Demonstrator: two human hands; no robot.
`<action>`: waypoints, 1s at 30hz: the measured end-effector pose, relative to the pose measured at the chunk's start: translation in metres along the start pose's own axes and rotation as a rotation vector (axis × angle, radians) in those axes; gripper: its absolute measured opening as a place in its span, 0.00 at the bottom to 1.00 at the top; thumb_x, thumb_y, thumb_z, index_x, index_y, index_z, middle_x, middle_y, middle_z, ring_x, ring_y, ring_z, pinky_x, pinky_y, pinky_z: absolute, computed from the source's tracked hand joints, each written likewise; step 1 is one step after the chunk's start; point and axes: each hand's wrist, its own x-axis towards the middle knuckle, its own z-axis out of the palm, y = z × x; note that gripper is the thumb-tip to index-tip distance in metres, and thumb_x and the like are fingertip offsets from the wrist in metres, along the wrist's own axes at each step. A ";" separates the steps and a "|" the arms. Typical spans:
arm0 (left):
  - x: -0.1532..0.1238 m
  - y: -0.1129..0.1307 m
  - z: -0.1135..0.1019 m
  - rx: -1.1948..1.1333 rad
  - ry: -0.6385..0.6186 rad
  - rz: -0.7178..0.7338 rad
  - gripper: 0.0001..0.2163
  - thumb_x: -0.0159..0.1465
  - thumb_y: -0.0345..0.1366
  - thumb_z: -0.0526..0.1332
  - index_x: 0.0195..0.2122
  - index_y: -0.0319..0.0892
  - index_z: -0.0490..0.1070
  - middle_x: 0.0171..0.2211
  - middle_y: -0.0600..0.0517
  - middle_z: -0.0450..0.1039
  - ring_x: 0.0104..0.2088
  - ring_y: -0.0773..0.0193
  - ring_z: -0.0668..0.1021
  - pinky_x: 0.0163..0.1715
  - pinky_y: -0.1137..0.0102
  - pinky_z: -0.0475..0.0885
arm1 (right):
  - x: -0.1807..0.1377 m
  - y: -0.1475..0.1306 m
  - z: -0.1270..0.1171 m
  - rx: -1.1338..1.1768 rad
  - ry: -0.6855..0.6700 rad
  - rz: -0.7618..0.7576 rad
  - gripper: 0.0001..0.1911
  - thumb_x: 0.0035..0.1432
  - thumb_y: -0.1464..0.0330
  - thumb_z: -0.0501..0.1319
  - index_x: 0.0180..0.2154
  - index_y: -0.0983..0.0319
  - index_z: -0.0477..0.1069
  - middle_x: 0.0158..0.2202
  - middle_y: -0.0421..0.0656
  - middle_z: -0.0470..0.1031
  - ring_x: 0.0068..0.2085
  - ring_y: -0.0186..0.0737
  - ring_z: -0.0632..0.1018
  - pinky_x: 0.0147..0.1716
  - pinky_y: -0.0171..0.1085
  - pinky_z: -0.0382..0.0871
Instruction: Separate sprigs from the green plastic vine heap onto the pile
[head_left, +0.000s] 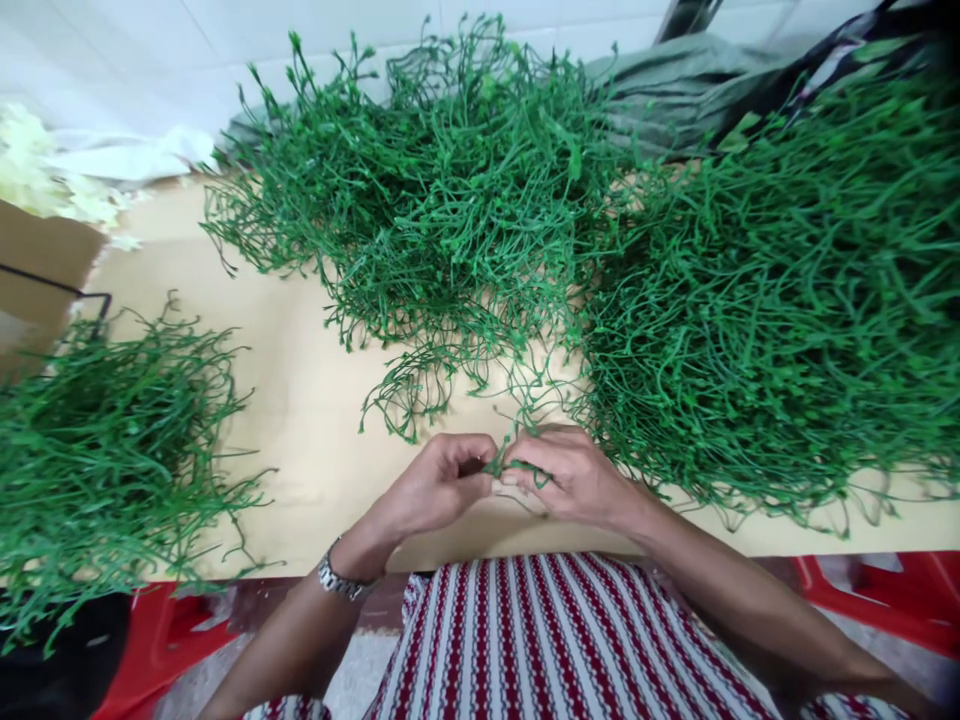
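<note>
My left hand (448, 482) and my right hand (568, 474) meet at the front of the table, fingertips nearly touching. Between them, pinched in both, is a thin green plastic-looking stem (497, 460) with small branching tips. My right hand's fingers curl around more of the green strand. Just beyond the hands, several loose green stems (420, 385) lie spread on the tabletop. A large heap of similar green stems (772, 310) rises right beside my right forearm. Part of the held stem is hidden by the fingers.
Another heap of green stems (450, 190) lies along the back, by the white tiled wall (187, 40). A third pile (112, 440) hangs over the table's (300, 440) front left edge. A cardboard box (37, 270) and pale flowers (45, 165) sit at the left. Red stools (161, 640) stand below.
</note>
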 end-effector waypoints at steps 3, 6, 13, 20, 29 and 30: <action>0.001 -0.001 -0.001 -0.151 -0.046 -0.055 0.12 0.50 0.37 0.62 0.19 0.38 0.59 0.17 0.59 0.54 0.19 0.74 0.56 0.19 0.75 0.49 | 0.001 0.001 -0.003 0.088 -0.055 -0.041 0.10 0.60 0.69 0.51 0.28 0.63 0.66 0.23 0.40 0.68 0.25 0.32 0.66 0.26 0.32 0.58; 0.000 -0.005 -0.001 -0.246 -0.091 -0.089 0.15 0.47 0.40 0.66 0.17 0.37 0.61 0.16 0.58 0.56 0.19 0.74 0.57 0.19 0.75 0.50 | 0.003 -0.001 -0.007 0.114 -0.084 -0.121 0.09 0.59 0.71 0.52 0.27 0.62 0.65 0.22 0.39 0.66 0.24 0.31 0.65 0.25 0.32 0.57; -0.005 -0.010 0.005 -0.523 0.054 0.010 0.17 0.44 0.42 0.68 0.15 0.36 0.64 0.14 0.57 0.57 0.17 0.74 0.58 0.19 0.74 0.51 | 0.015 -0.019 -0.002 0.088 0.109 -0.252 0.10 0.54 0.76 0.49 0.23 0.61 0.60 0.19 0.38 0.58 0.23 0.33 0.61 0.23 0.34 0.55; 0.003 0.002 0.012 -0.657 0.301 0.120 0.13 0.46 0.38 0.67 0.17 0.36 0.65 0.14 0.58 0.56 0.17 0.75 0.57 0.18 0.76 0.51 | 0.029 -0.028 0.007 0.303 0.407 -0.095 0.09 0.58 0.72 0.51 0.26 0.61 0.61 0.20 0.37 0.59 0.23 0.31 0.62 0.23 0.31 0.56; 0.009 0.012 0.012 -0.690 0.227 0.229 0.13 0.52 0.35 0.62 0.16 0.38 0.60 0.14 0.58 0.56 0.15 0.75 0.56 0.15 0.77 0.52 | 0.021 -0.009 0.000 0.732 0.236 0.297 0.16 0.61 0.58 0.51 0.27 0.62 0.62 0.20 0.35 0.55 0.21 0.29 0.58 0.20 0.30 0.53; 0.010 0.010 0.008 -0.630 0.246 0.248 0.12 0.53 0.35 0.62 0.17 0.38 0.61 0.15 0.57 0.56 0.15 0.75 0.57 0.15 0.77 0.51 | 0.020 -0.008 -0.006 0.691 0.207 0.266 0.17 0.61 0.57 0.50 0.27 0.62 0.62 0.20 0.35 0.56 0.22 0.30 0.58 0.21 0.30 0.54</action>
